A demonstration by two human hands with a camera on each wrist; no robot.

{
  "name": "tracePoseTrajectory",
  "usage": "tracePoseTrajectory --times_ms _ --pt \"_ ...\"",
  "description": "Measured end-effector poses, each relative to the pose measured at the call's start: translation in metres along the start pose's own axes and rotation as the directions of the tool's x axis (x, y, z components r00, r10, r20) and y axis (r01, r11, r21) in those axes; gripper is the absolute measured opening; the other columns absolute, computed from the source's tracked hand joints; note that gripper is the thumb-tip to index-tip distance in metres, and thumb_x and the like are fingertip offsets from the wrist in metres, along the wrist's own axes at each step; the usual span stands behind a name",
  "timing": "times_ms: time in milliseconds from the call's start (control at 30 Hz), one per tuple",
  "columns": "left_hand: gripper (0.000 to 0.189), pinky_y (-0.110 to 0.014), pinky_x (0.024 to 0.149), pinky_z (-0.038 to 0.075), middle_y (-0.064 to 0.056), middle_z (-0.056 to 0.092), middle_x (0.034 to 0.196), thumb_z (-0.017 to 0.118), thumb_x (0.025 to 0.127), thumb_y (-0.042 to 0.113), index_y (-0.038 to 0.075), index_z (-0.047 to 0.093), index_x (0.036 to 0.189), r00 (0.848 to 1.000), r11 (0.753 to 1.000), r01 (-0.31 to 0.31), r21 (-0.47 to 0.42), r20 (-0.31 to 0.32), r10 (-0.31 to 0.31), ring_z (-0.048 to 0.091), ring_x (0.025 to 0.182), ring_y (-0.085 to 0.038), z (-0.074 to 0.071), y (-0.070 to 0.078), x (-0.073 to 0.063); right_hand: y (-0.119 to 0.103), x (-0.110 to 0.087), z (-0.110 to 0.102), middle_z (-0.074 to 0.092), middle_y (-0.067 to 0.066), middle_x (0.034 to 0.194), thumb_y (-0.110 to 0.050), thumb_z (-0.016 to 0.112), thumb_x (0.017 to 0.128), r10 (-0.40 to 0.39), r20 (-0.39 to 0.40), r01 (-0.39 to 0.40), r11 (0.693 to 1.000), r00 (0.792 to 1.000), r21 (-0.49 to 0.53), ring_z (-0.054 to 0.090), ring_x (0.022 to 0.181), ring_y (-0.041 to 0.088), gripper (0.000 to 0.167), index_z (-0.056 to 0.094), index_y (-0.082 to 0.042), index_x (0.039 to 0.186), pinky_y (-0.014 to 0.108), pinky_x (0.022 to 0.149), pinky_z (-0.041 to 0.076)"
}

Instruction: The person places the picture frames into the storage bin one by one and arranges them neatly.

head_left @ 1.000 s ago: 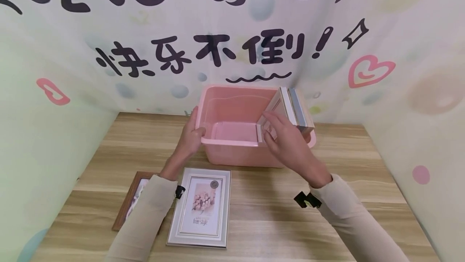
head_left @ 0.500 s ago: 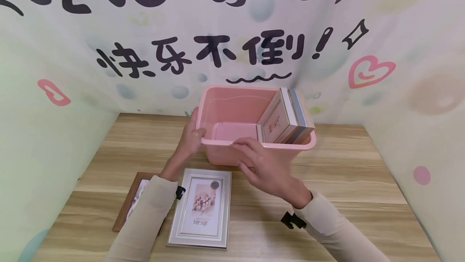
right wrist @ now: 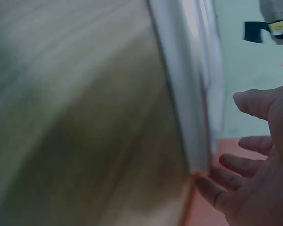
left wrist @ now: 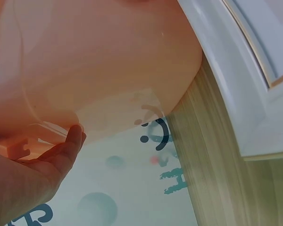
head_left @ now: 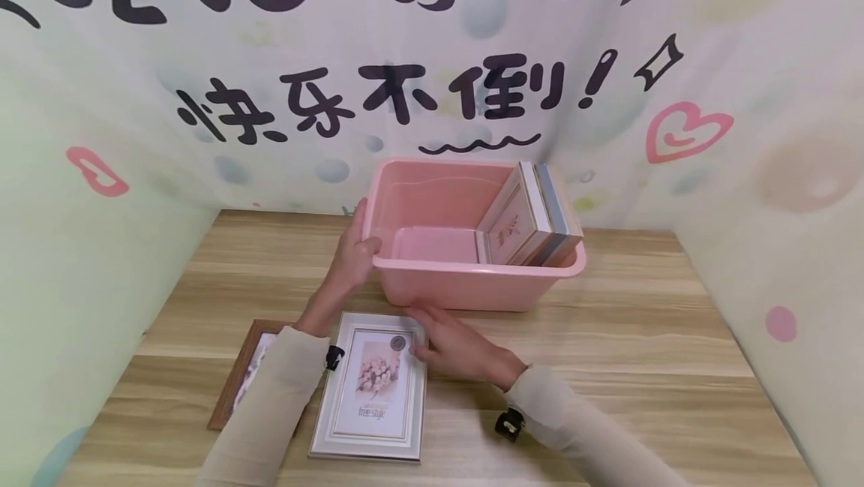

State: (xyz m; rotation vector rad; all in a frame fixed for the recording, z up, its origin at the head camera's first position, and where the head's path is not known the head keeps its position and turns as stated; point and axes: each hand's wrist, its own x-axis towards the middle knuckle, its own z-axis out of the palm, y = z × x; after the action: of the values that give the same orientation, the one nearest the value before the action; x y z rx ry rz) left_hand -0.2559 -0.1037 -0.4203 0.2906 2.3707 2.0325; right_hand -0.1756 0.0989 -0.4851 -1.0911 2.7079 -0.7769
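Observation:
At the left end of a pink plastic basin (head_left: pixel 442 288), my left hand (head_left: pixel 351 254) grips the rim, thumb on the near side. The left wrist view shows this hand (left wrist: pixel 42 181) with fingers curled at the basin wall (left wrist: pixel 104 61). A white picture frame (head_left: pixel 374 389) with a flower print lies face up in front of the basin. My right hand (head_left: pixel 459 344) is at its upper right corner, fingers extended and thumb apart. In the right wrist view the fingers of this hand (right wrist: pixel 254 183) are spread beside the frame's edge (right wrist: pixel 184 89); contact is unclear.
Several picture frames (head_left: pixel 516 224) stand leaning together at the right end of the basin. A brown picture frame (head_left: pixel 238 382) lies on the wooden table (head_left: pixel 628 337), partly under my left forearm. A printed cloth wall (head_left: pixel 324 142) stands behind the basin.
My right hand has left the frames standing in the basin, passed over the front rim and come down leftward to the white picture frame. The left hand stays on the rim.

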Motion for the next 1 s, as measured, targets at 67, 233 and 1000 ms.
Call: tracePoseTrajectory --times_ms 67,233,1000 --pt "0.082 -0.026 0.050 0.043 -0.025 0.033 0.153 0.038 0.086 -0.006 0.011 0.009 0.160 1.000 1.000 0.004 -0.004 0.005 -0.004 0.048 0.072 -0.022 0.001 -0.001 0.000 0.003 0.001 0.008 0.039 0.019 0.153 -0.022 0.065 0.093 0.029 0.008 -0.029 0.999 1.000 0.017 0.039 0.140 0.030 0.068 0.036 0.001 0.150 0.043 0.116 0.032" --pt "0.082 -0.027 0.052 0.045 -0.025 0.034 0.152 0.038 0.086 -0.005 0.013 0.009 0.161 1.000 1.000 -0.007 0.014 0.008 0.007 0.050 0.075 -0.024 0.002 -0.001 -0.001 0.003 0.005 0.018 0.034 0.017 0.157 -0.028 0.066 0.092 0.075 0.008 -0.075 0.997 0.997 -0.025 0.033 0.144 0.031 0.079 0.026 -0.002 0.156 0.043 0.118 0.027" --pt "0.082 -0.026 0.057 0.046 -0.022 0.030 0.156 0.038 0.086 -0.005 0.011 0.008 0.160 1.000 0.999 -0.026 0.030 0.006 0.026 0.051 0.099 -0.036 0.000 -0.001 0.001 0.008 0.009 0.027 0.063 0.009 0.115 -0.015 0.074 0.084 0.117 -0.121 -0.116 0.993 0.986 0.014 0.054 0.112 0.026 0.032 0.070 -0.007 0.114 0.041 0.100 0.044"
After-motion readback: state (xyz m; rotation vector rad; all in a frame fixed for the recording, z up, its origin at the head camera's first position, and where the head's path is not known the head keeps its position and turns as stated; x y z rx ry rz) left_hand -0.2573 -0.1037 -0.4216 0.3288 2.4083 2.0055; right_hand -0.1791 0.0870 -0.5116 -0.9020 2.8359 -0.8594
